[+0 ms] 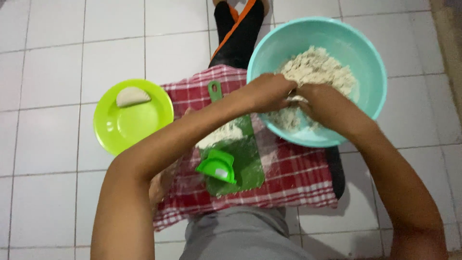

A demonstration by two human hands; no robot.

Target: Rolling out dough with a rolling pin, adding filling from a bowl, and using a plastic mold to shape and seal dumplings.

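A teal bowl on the white tiled floor holds pale crumbly dough. Both hands are inside it. My left hand and my right hand meet over the dough, fingers curled into it and pinching at the same clump. A green cutting board dusted with flour lies on a red checked cloth over my lap. On the board sits a small green dumpling press, folded. A lime green plate to the left carries one folded half-moon dumpling.
My legs stretch forward in black trousers with an orange stripe. White floor tiles surround everything. A darker strip runs along the far right edge.
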